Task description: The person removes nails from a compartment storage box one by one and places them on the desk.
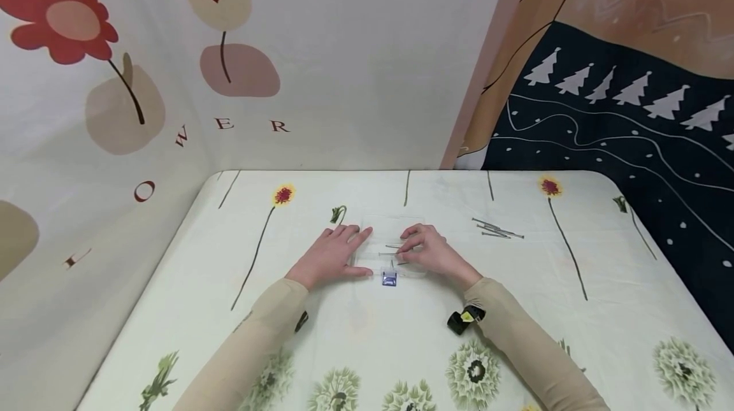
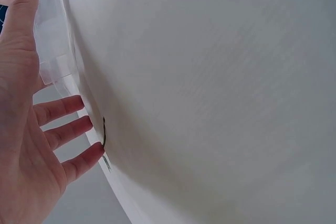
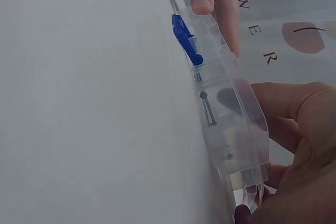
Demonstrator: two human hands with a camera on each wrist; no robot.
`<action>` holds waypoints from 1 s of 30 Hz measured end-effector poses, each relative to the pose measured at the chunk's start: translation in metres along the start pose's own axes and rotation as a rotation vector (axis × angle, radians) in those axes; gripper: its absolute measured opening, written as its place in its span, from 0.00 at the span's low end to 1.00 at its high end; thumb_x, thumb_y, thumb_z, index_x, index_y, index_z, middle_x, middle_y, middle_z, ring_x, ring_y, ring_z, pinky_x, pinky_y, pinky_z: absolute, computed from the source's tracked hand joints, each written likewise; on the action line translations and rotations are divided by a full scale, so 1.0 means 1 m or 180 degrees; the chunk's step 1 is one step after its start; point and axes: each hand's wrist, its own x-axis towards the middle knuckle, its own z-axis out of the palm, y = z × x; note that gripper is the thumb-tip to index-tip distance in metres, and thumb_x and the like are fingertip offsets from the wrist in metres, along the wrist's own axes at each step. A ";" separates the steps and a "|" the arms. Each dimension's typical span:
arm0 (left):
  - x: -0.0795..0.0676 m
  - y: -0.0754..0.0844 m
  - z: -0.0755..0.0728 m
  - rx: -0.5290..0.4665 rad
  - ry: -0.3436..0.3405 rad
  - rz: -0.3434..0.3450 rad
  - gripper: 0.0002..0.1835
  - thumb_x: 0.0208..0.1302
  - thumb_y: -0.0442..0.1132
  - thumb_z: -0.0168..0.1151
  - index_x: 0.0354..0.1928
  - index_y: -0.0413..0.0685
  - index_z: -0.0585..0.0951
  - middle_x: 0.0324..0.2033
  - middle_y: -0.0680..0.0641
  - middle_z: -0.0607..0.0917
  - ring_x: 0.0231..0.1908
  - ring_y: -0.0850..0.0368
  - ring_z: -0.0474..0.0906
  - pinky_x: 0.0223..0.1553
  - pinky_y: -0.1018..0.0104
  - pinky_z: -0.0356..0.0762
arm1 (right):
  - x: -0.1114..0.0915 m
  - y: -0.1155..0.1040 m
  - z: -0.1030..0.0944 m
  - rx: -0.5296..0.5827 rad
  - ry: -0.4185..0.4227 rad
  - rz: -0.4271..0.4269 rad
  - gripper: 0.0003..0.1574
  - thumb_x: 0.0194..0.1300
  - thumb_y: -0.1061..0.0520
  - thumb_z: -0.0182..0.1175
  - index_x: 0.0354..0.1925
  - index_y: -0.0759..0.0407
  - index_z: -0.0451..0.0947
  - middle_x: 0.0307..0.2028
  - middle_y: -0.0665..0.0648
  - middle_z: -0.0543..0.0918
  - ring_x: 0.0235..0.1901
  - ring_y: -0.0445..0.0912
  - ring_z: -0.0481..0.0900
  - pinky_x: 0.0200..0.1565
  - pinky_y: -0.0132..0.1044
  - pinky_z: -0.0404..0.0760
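Left hand [image 1: 332,253] lies flat with fingers straight on the clear box [image 1: 383,227], right hand [image 1: 427,250] pinching a nail [image 1: 393,246] just beside that grip.

In the head view, the clear plastic box [image 1: 390,242] at centre frame is blending into the tablecloth [image 1: 367,334], and both hands are covering its sides. The nails [image 1: 496,229] at centre right are showing too small to count. In the right wrist view, the right hand [image 3: 294,161] is being cut off by the lower right edge.
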 end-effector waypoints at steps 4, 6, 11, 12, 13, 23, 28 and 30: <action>0.000 0.000 -0.001 0.0001 -0.0019 -0.0002 0.50 0.59 0.73 0.52 0.75 0.50 0.57 0.65 0.42 0.67 0.65 0.44 0.62 0.62 0.44 0.58 | 0.000 -0.001 -0.001 0.0047 0.0006 0.0015 0.02 0.55 0.61 0.70 0.31 0.59 0.89 0.46 0.59 0.79 0.52 0.57 0.71 0.60 0.56 0.59; 0.001 0.000 0.000 0.0001 -0.0042 -0.0014 0.50 0.59 0.73 0.52 0.75 0.51 0.57 0.66 0.42 0.67 0.65 0.45 0.61 0.63 0.45 0.57 | 0.000 -0.001 -0.002 0.0089 0.0032 0.0062 0.03 0.57 0.61 0.70 0.31 0.59 0.89 0.46 0.58 0.79 0.52 0.57 0.71 0.59 0.55 0.61; 0.001 0.001 -0.001 -0.0019 -0.0068 -0.0060 0.50 0.58 0.73 0.52 0.75 0.52 0.56 0.66 0.42 0.66 0.66 0.45 0.60 0.64 0.45 0.56 | 0.000 -0.001 -0.004 0.0261 0.0151 0.0272 0.05 0.58 0.60 0.69 0.33 0.61 0.88 0.46 0.58 0.78 0.51 0.55 0.72 0.56 0.51 0.67; 0.001 0.001 -0.001 -0.0017 -0.0079 -0.0072 0.50 0.58 0.73 0.52 0.75 0.52 0.56 0.66 0.43 0.66 0.66 0.45 0.60 0.64 0.45 0.56 | 0.000 -0.002 -0.005 0.0289 0.0163 0.0299 0.06 0.58 0.60 0.69 0.34 0.62 0.88 0.46 0.58 0.78 0.51 0.55 0.72 0.55 0.50 0.68; 0.000 0.001 -0.001 -0.0012 -0.0088 -0.0081 0.50 0.58 0.74 0.52 0.75 0.52 0.56 0.66 0.43 0.66 0.66 0.45 0.60 0.64 0.45 0.56 | 0.000 -0.002 -0.005 0.0313 0.0167 0.0325 0.06 0.58 0.60 0.69 0.34 0.62 0.88 0.46 0.58 0.78 0.51 0.54 0.73 0.55 0.49 0.68; 0.001 0.000 0.002 0.0005 -0.0054 -0.0049 0.50 0.58 0.74 0.51 0.75 0.51 0.57 0.66 0.42 0.66 0.66 0.45 0.60 0.64 0.45 0.55 | -0.008 0.001 -0.019 0.0498 0.0238 0.0313 0.08 0.58 0.61 0.69 0.38 0.62 0.88 0.37 0.54 0.82 0.42 0.50 0.76 0.47 0.43 0.72; 0.001 0.000 0.002 0.0027 -0.0040 -0.0047 0.50 0.58 0.73 0.52 0.75 0.51 0.57 0.66 0.42 0.67 0.66 0.45 0.60 0.64 0.44 0.56 | -0.014 0.007 -0.026 0.0596 0.0191 0.0376 0.09 0.60 0.60 0.68 0.40 0.61 0.88 0.37 0.53 0.83 0.41 0.48 0.77 0.46 0.42 0.74; 0.000 0.000 0.001 0.0011 -0.0027 -0.0046 0.50 0.58 0.73 0.53 0.75 0.50 0.57 0.66 0.42 0.66 0.66 0.45 0.60 0.64 0.44 0.56 | -0.016 0.008 -0.029 0.0605 0.0185 0.0424 0.09 0.60 0.59 0.68 0.40 0.60 0.88 0.37 0.53 0.83 0.42 0.48 0.77 0.45 0.42 0.74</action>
